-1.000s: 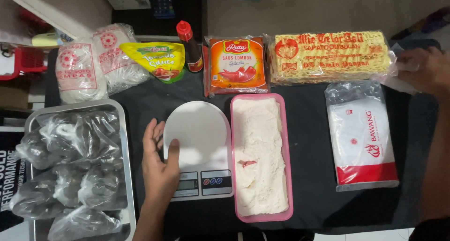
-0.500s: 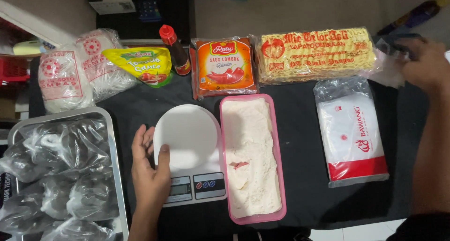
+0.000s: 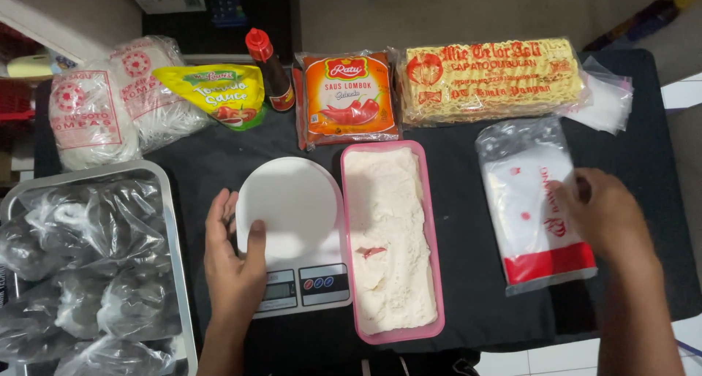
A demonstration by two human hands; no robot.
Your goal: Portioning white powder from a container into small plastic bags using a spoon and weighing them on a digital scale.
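The left hand [image 3: 234, 263] rests at the left edge of a white kitchen scale [image 3: 296, 237], fingers loosely curled along the rim of its round weighing plate and the thumb lying on top of the plate, gripping nothing else. The right hand [image 3: 603, 215] lies palm down on a clear plastic bag with a white and red print [image 3: 530, 200], which lies flat at the right of the black tabletop [image 3: 453, 274]; its fingers are bent onto the film, and whether they pinch it cannot be told from this angle. Between the scale and that bag, just beside the scale, stands a long pink tray [image 3: 431, 259] filled with a white, crumbly mass bearing a small red fleck. At the far left a metal tray [image 3: 179, 274] holds several filled, knotted clear bags. Along the back edge lie two white printed packets [image 3: 110, 105], a yellow sauce pouch [image 3: 219, 95], a dark bottle with a red cap [image 3: 269, 69], an orange chilli sauce pack [image 3: 349, 98], a block of dry yellow noodles in clear wrap [image 3: 490, 80] and a stack of empty clear bags [image 3: 603, 98]
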